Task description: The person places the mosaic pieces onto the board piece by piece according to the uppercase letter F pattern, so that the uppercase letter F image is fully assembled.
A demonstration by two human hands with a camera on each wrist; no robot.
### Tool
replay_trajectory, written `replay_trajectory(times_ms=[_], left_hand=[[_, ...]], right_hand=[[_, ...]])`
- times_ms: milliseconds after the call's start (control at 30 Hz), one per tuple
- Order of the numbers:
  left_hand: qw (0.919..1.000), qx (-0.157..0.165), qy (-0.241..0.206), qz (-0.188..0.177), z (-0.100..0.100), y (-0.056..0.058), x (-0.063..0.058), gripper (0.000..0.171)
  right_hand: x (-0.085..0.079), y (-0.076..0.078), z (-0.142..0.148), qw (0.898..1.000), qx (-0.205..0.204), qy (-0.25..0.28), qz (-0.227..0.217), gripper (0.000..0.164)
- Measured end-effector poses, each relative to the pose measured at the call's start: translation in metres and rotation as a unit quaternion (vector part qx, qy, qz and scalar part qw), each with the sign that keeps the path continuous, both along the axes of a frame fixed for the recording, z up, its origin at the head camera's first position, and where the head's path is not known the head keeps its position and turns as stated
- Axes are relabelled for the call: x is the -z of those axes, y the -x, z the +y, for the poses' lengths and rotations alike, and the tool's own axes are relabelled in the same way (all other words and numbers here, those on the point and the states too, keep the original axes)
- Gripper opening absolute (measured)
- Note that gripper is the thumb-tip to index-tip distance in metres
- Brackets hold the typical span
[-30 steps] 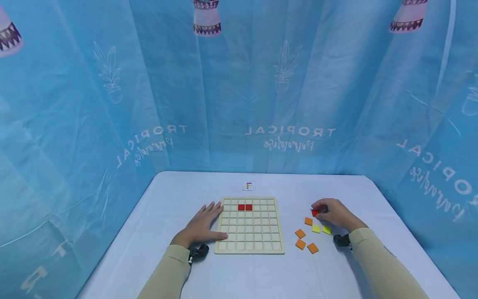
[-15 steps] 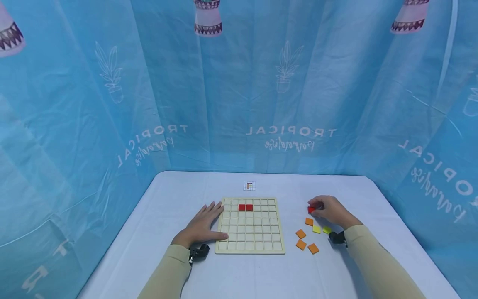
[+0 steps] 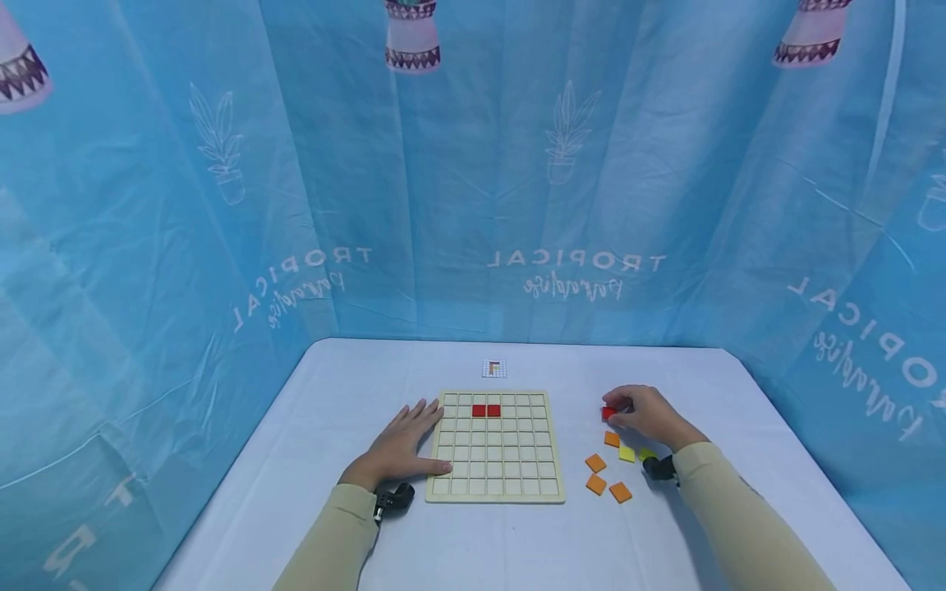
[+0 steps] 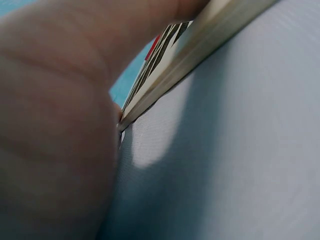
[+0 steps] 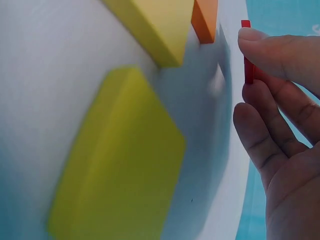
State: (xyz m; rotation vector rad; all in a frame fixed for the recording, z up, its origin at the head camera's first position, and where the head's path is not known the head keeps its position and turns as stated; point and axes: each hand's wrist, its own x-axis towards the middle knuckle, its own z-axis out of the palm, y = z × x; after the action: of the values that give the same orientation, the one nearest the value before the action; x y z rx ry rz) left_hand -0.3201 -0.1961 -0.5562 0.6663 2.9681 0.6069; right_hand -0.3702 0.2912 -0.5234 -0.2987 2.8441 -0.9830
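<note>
A wooden grid board (image 3: 495, 489) lies on the white table, with two red tiles (image 3: 485, 410) set side by side in its second row. My left hand (image 3: 402, 447) lies flat with straight fingers against the board's left edge (image 4: 165, 80). To the right of the board, my right hand (image 3: 643, 414) pinches a red tile (image 3: 608, 413) between thumb and fingers, lifted a little off the table (image 5: 247, 55). Below that hand lie several orange tiles (image 3: 595, 464) and two yellow tiles (image 3: 626, 453), seen close up in the right wrist view (image 5: 117, 165).
A small pattern card (image 3: 493, 368) lies beyond the board's far edge. Blue printed curtains (image 3: 473, 164) close in the table on three sides. The table's near edge runs below both sleeves.
My right hand has moved left and slightly away from me with the red tile pinched in it. The left hand and the board have stayed put.
</note>
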Motion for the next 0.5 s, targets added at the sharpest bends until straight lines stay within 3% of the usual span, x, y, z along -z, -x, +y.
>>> replay_trajectory(times_ms=[500], left_hand=[[1.0000, -0.005, 0.003, 0.001, 0.001, 0.001, 0.002, 0.119]], right_hand=[[-0.005, 0.001, -0.020, 1.000, 0.000, 0.018, 0.000, 0.036]])
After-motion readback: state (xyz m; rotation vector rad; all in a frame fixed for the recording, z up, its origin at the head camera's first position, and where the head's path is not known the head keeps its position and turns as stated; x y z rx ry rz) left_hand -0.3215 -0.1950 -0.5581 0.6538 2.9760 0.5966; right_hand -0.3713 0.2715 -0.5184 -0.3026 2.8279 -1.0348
